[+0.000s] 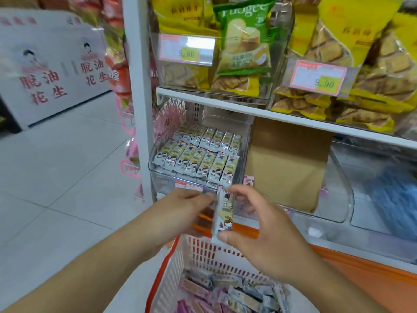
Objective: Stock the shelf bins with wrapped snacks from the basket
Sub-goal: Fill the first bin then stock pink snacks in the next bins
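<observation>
Both-handed, pinched upright: snack bar (pixel 222 214)

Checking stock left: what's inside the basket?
Inside the basket lie loose wrapped snacks, some purple, some grey and tan. The right hand and its arm cover part of it; its bottom is hidden.

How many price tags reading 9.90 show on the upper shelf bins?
2. One price tag is on the front of the left clear bin, beside the green bag; the other tag is on the right bin's front. Others may lie outside the frame.
</observation>
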Demonstrator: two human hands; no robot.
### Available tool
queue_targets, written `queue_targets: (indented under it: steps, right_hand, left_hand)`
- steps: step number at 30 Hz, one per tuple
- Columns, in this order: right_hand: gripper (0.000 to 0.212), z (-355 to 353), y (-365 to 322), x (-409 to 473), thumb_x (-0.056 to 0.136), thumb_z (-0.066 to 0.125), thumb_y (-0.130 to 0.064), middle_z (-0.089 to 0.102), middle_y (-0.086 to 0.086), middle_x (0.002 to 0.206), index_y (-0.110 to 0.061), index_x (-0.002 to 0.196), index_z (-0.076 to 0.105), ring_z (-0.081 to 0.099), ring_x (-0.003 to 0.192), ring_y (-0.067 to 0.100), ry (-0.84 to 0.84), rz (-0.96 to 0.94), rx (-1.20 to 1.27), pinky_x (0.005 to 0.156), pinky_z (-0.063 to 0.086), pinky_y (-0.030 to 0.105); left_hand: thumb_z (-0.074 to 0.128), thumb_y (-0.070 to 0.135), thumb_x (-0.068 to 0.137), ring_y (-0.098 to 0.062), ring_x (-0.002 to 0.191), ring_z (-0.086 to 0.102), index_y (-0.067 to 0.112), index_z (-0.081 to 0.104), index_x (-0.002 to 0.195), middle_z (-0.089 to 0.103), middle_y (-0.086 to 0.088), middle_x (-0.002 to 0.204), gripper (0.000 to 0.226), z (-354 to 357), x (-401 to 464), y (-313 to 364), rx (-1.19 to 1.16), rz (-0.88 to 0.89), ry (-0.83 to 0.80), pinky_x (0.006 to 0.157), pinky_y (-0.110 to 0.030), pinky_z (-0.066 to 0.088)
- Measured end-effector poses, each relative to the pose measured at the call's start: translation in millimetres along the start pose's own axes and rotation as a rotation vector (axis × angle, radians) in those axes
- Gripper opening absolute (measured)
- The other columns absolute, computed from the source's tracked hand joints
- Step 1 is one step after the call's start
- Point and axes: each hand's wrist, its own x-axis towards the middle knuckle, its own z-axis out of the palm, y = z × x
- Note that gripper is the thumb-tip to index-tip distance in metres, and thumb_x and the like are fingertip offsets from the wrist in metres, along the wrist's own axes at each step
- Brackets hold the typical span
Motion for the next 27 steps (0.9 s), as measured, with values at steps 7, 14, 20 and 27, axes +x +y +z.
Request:
queue_targets:
  steps: [7, 14, 20, 27]
  right_hand:
    - [0.073, -2, -25, 120, 0.088, 0.073, -0.062, 0.046, -0.015, 0.153, -0.041, 0.148, 0.037, 0.044, 0.139, 0.008, 0.073, -0.061, -0.110, 0.108, 0.039, 0.031]
    - [0.079, 36, -36, 282, 0.086, 0.075, -0.061, 0.059, 0.006, 0.140, -0.018, 0.145, 0.043, 0.058, 0.124, 0.029, 0.074, -0.007, -0.251, 0.093, 0.049, 0.034]
    - [0.079, 62, -23, 344, 0.080, 0.081, -0.056, 0.065, -0.001, 0.129, -0.029, 0.143, 0.042, 0.065, 0.101, 0.021, 0.084, 0.070, -0.240, 0.078, 0.057, 0.033]
    - [0.086, 67, -20, 347, 0.092, 0.067, -0.059, 0.055, 0.007, 0.147, -0.036, 0.161, 0.021, 0.063, 0.115, 0.031, 0.043, 0.057, -0.269, 0.080, 0.056, 0.035]
  left_hand:
    - [0.030, 0.070, 0.099, -0.023, 0.160, -0.011, 0.027, -0.017, 0.163, -0.017, 0.003, 0.172, 0.090, -79, 46, -25, 1.009, 0.177, 0.343, 0.130, -0.047, 0.011]
    - [0.021, 0.076, 0.096, -0.015, 0.156, -0.024, 0.027, -0.038, 0.154, -0.037, 0.009, 0.165, 0.096, -105, 64, -49, 0.995, 0.130, 0.238, 0.130, -0.042, 0.005]
    - [0.023, 0.075, 0.097, -0.016, 0.155, -0.027, 0.032, -0.041, 0.151, -0.042, 0.011, 0.161, 0.094, -104, 62, -47, 0.989, 0.122, 0.214, 0.130, -0.042, -0.001]
    - [0.025, 0.074, 0.098, -0.019, 0.157, -0.020, 0.035, -0.032, 0.156, -0.035, 0.012, 0.166, 0.090, -100, 58, -43, 0.945, 0.126, 0.213, 0.130, -0.049, 0.008]
